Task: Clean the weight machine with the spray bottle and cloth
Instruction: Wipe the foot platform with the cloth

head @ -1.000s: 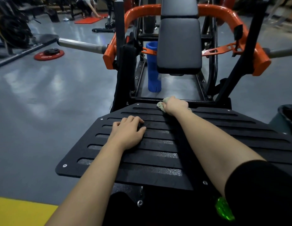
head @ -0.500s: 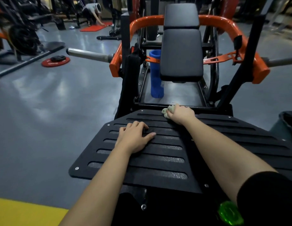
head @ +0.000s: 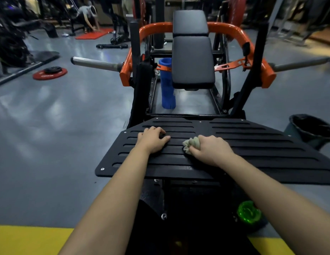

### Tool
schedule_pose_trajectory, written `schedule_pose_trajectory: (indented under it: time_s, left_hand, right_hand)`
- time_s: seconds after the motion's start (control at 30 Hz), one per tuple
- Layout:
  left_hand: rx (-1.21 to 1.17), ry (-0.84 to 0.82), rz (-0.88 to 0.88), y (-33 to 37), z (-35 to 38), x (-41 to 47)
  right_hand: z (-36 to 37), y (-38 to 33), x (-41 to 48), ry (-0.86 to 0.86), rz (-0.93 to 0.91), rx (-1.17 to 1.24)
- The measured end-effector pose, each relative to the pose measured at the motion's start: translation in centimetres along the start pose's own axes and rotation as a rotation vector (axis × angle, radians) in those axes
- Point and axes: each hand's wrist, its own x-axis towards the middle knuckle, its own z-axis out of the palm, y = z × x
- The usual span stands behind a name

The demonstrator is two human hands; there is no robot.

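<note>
The cloth (head: 191,144) is a small, pale green-grey wad, crumpled into folds. It sits on the black footplate (head: 252,144) of the weight machine, near the plate's middle. The right hand (head: 210,150) grips it, fingers curled round the bunched fabric, which bulges out on the thumb side and is pressed down on the plate. Just beside it, apart from the cloth, the left hand (head: 153,139) rests palm down on the plate with fingers slightly bent, holding nothing. The footplate is a wide matte black sheet with rows of long ribbed slots and small screws at its edges; it is tilted up toward the far end. Beyond it stands the machine's black padded backrest (head: 192,61), framed by a curved orange bar (head: 225,27), with a blue foam cylinder (head: 167,83) upright on the floor to the pad's left. Bare steel weight pegs stick out to the left (head: 96,63) and right (head: 298,64). Below the right forearm lies a glossy green object (head: 249,213); what it is cannot be told. A dark lined bin (head: 311,129) stands by the plate's right edge. The floor (head: 50,126) is shiny grey, with a yellow strip (head: 31,240) nearest the camera. A red weight plate (head: 50,73) lies flat to the left, and far back a person (head: 87,13) bends over a red mat (head: 94,34) among dim gym equipment.
</note>
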Motion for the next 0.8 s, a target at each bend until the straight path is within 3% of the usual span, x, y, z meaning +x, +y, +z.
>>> schedule_pose_trajectory:
  time_s: [0.17,0.4,0.8]
  left_hand:
    - [-0.013,0.000,0.020,-0.3,-0.1,0.0]
    - [-0.023,0.016,0.030,-0.6,0.0,0.2]
    - [-0.042,0.034,0.016,-0.5,0.1,0.6]
  right_hand:
    - [-0.2,-1.7,-5.8,0.052,-0.013,-0.032]
    - [0.0,-3.6,-7.3,0.083,0.048,-0.045]
    - [1.2,-1.5,1.2,0.036,0.005,0.049]
